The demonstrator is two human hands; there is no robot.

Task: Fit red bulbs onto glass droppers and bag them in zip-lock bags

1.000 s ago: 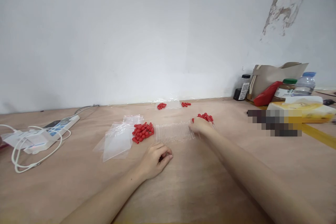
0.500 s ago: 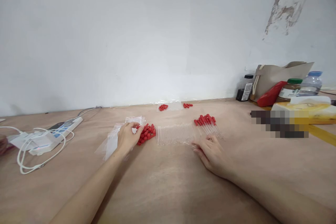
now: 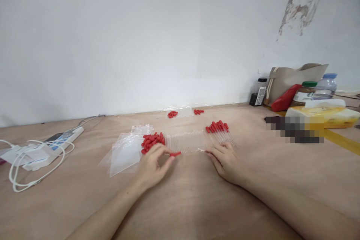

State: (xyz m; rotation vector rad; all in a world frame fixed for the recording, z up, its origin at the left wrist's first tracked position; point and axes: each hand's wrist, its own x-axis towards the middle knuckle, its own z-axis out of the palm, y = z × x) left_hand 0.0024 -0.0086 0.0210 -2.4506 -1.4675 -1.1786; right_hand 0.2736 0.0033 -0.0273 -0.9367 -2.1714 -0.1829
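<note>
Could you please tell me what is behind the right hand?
Behind the right hand lie clear tubes with red caps. The hand covers the table under it and possibly some lower tube ends; what is there cannot be seen.

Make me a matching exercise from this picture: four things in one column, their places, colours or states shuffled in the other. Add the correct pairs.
Things:
1. Left hand
2. Right hand
3. Row of clear tubes
4. Jar lid

Descriptions:
A. Green
B. Holding one thin clear tube
C. Lying between the red pile and the red-topped tubes
D. Pinching one red cap

Pairs: 1-D, 2-B, 3-C, 4-A
</note>
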